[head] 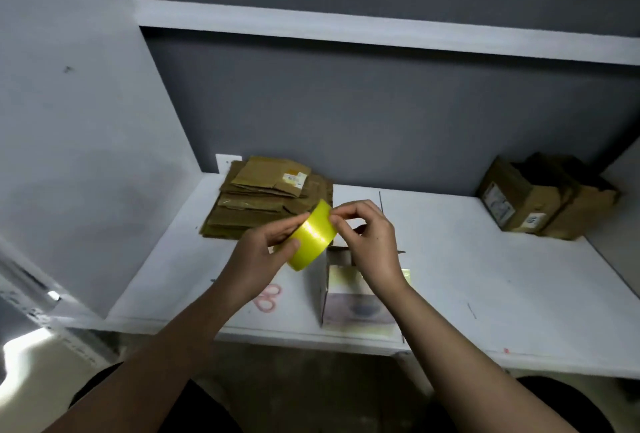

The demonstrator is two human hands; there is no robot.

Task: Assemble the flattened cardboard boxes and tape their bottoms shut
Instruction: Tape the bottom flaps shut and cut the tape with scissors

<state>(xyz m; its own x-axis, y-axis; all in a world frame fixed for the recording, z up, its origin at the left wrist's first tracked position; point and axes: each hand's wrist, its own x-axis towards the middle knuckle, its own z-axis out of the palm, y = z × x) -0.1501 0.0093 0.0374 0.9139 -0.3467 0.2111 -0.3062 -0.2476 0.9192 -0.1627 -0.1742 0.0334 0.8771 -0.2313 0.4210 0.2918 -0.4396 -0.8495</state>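
The white counter (485,259) holds a pile of flat cardboard boxes (263,200) at its back left corner and put-together brown boxes (540,197) at the back right. A small white box (349,297) stands near the front edge, by pink scissors (268,297). Over it, the left hand (263,252) grips the yellow tape roll (311,235), fingers curled around it. The right hand (367,235) pinches at the tape's end. This looks like finding the end; next, pull a strip out to stick on the box.

Dim, soft indoor light (a blown-out patch at lower left), with wide-angle bending at the edges.
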